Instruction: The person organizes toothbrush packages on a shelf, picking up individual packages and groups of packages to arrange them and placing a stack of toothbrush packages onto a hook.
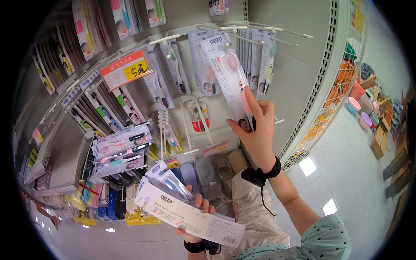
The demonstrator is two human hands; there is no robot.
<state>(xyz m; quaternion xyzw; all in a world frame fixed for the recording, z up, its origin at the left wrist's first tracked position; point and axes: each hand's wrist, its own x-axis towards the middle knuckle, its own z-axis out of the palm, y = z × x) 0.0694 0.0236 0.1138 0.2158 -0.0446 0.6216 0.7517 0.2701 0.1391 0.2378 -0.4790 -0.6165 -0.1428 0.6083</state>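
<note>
Between the thumb and fingers of my right hand is a blister-packed toothbrush with a pink head, held upright at the display hooks; its top overlaps a hook tip. Lower down, my left hand grips several toothbrush packs. The front pack shows its printed card back, and a blue toothbrush shows behind it. Several more packs lie stacked on their sides to the left, on top of the hanging goods. Other packaged toothbrushes hang just behind my right hand's pack.
White metal hooks stick out above and right. A red and yellow price sign fronts the left hooks. Bagged slippers sit low down. A white wire rack stands right, with plastic pots and a cardboard box on the floor beyond.
</note>
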